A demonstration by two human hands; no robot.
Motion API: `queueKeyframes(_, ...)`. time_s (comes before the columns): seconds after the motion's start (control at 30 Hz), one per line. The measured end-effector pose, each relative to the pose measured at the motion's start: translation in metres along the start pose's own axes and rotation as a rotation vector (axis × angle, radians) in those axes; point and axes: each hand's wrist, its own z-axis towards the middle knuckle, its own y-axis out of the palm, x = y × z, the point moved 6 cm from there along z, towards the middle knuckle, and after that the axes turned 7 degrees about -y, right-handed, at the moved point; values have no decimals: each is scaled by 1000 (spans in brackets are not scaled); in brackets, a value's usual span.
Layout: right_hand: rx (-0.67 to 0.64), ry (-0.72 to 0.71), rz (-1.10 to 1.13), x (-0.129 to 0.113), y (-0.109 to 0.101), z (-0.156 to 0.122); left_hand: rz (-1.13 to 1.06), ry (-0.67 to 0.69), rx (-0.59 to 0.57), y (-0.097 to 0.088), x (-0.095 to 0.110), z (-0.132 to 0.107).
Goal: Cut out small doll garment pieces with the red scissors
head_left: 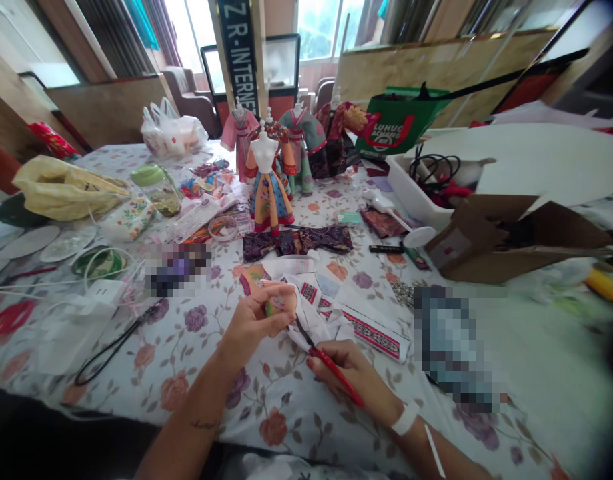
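Observation:
My left hand [259, 313] is closed, pinching a small peach printed piece of fabric [281, 304] between thumb and fingers. In my right hand [343, 367] is a slim red-handled tool [336, 373] with a narrow dark tip. The tip points up and left, close to the fabric; whether it touches is unclear, and the tool's exact kind does not show. White cloth [306, 319] lies just behind the tool. Beyond my hands is a strip of patterned red-and-black trim [373, 331] on white backing. Another peach printed piece [253, 279] lies above my left hand.
Small dress forms in costumes, one in a peach and blue skirt [269, 200], stand behind dark patterned fabric [299, 241]. An open cardboard box [471, 257] and white bin [421, 197] are at right. A corded charger [103, 293] and yellow bag [61, 190] occupy the left.

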Motion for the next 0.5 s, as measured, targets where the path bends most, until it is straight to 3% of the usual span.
queueKeyframes(0.5, -6, -9, 109, -9, 4, 0, -85, 4, -5, 9, -1, 0)
